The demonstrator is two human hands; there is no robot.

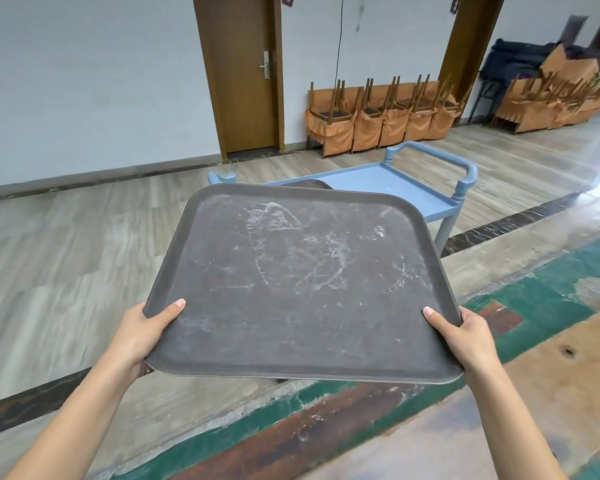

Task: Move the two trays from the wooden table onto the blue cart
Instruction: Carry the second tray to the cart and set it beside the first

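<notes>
I hold a dark brown tray [302,282] with white scuff marks level in the air, above the floor and the table's edge. My left hand [142,336] grips its near left corner, thumb on top. My right hand [465,336] grips its near right corner the same way. Beyond the tray stands the blue cart [395,185], its top shelf partly hidden by the held tray. A second dark tray [309,183] lies on the cart, only a sliver of it showing. The worn wooden table [551,382], painted green at its edge, lies at the lower right.
Wood-look floor spreads to the left, crossed by a dark stripe [506,223]. Stacked chairs with orange covers [381,116] line the far wall, more at the right [551,95]. A brown door [246,74] stands closed behind.
</notes>
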